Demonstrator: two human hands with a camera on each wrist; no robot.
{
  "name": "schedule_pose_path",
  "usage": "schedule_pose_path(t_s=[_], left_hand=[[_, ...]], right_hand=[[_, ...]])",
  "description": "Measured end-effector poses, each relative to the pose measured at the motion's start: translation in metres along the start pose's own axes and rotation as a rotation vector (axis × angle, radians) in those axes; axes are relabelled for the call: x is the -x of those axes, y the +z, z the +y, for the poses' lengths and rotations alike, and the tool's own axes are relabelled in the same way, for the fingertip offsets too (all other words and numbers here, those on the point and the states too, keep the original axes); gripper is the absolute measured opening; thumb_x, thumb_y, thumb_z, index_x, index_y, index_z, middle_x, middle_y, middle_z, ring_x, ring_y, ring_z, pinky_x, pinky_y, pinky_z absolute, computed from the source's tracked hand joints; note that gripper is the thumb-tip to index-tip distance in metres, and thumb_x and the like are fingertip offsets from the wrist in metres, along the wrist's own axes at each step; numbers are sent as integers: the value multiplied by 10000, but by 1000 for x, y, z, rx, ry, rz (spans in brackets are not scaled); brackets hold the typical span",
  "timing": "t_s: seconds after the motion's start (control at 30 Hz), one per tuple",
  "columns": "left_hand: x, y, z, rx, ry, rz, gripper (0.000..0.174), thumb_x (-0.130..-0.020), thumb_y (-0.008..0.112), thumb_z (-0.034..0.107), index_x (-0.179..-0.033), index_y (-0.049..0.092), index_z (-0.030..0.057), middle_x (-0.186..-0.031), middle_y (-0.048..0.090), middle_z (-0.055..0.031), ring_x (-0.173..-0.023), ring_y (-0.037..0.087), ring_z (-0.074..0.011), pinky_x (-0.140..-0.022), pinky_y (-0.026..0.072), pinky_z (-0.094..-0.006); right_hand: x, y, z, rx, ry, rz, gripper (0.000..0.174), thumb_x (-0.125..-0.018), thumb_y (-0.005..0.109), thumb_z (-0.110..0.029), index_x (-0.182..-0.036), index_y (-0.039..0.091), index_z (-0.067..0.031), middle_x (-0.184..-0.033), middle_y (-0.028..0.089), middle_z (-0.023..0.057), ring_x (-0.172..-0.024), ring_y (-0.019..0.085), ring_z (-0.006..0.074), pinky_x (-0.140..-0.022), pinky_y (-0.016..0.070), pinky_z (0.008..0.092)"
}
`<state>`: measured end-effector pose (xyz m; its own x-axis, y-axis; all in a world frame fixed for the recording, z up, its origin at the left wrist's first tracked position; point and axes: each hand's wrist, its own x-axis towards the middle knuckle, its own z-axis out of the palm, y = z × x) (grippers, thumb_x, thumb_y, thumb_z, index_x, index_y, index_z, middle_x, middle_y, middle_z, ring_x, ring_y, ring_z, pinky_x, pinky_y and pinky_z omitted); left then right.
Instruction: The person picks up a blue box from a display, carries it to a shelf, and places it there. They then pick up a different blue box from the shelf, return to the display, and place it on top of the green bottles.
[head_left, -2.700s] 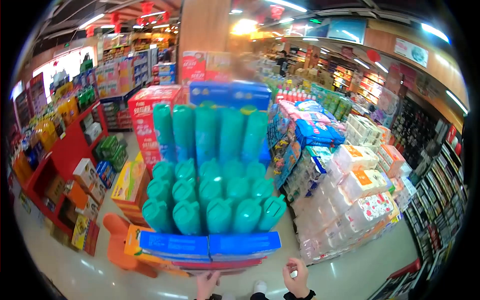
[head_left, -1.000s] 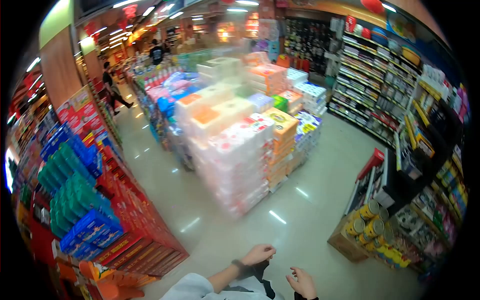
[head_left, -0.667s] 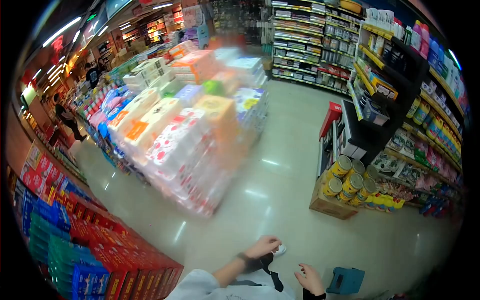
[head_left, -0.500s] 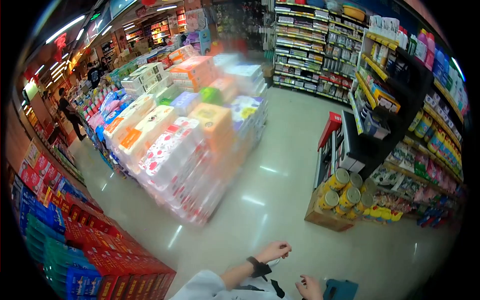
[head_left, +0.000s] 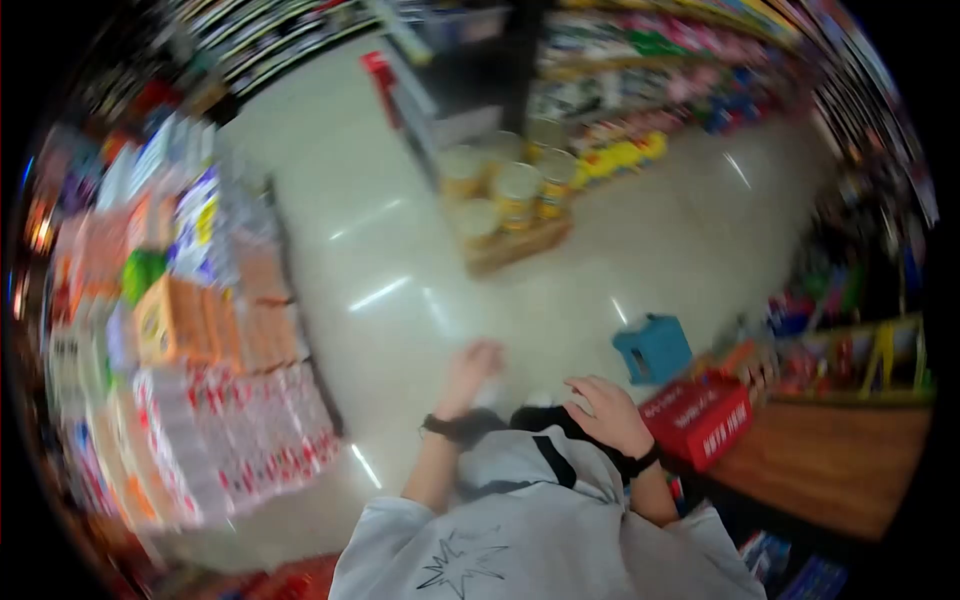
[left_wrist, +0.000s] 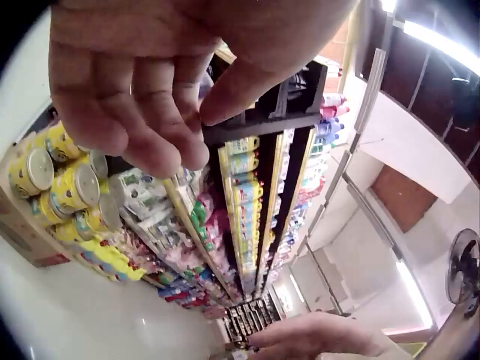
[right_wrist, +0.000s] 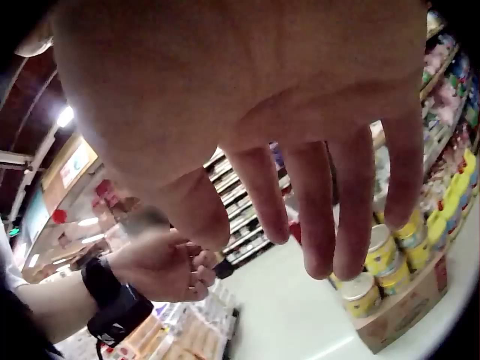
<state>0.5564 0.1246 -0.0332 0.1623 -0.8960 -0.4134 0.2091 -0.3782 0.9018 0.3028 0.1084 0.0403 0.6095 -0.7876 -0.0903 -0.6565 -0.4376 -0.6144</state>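
In the head view my left hand (head_left: 472,372) hangs over the floor in front of the body, blurred. The left wrist view shows its fingers (left_wrist: 154,127) loosely bent with nothing between them. My right hand (head_left: 608,415) is held at waist height on the right, palm down and holding nothing. Its fingers (right_wrist: 311,202) hang straight and spread in the right wrist view. Nearest to it in the head view are a teal plastic step stool (head_left: 655,350) on the floor and a red box (head_left: 700,420) beside a wooden-topped counter (head_left: 820,455).
Wrapped tissue packs (head_left: 240,435) are stacked high at left. Ahead, yellow cans (head_left: 517,195) stand on a low carton by a black shelf end. Stocked shelves (head_left: 640,60) run along the back, with glossy floor (head_left: 400,290) between.
The view has swung right and downward from the teal bottles, past the tissue stack, toward the cans and counter. The hands stay before the body, and the stool now shows fully.
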Motion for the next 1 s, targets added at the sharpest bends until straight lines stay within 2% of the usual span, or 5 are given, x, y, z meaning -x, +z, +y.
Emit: schedule_pose_path(t_s=[0.27,0.47,0.63,0.7,1.0], left_hand=[[-91,147,24,-212,2,-242,209,-952,503,181,-909,629,20,-711,627,-36,-668,608,-124,-619,468,-249],[-138,308,50,-222,24,-373,164,-946,516,170,-917,607,36,-738,623,-32,-657,601,-122,-599,491,-256],[-161,427,101,-319,145,-437,192,-975,523,206,-955,598,30,-731,620,-38,-654,595,-123,-621,473,-252],[-163,466,115,-336,165,-448,162,-932,518,135,-922,612,4,-734,618,-42,-654,589,-118,-608,464,-250],[-214,590,123,-436,195,-726,184,-967,531,199,-956,593,26,-743,607,-22,-651,563,-109,-614,445,-239]], right_hand=[[42,-63,131,-62,252,462,194,-830,634,-147,-1004,632,-61,-897,654,118,-821,628,318,-709,509,397],[82,-176,246,-203,378,910,145,-825,635,-128,-936,638,-35,-861,646,141,-755,629,341,-664,507,393],[120,-258,317,-283,482,1079,129,-873,619,-120,-967,637,-34,-892,658,123,-819,644,294,-712,509,366],[137,-283,332,-265,518,1123,122,-873,625,-117,-958,637,-30,-880,657,116,-806,650,281,-701,511,352],[168,-292,404,-278,608,1493,73,-846,640,-63,-895,641,-9,-825,663,121,-696,652,245,-633,513,325]])
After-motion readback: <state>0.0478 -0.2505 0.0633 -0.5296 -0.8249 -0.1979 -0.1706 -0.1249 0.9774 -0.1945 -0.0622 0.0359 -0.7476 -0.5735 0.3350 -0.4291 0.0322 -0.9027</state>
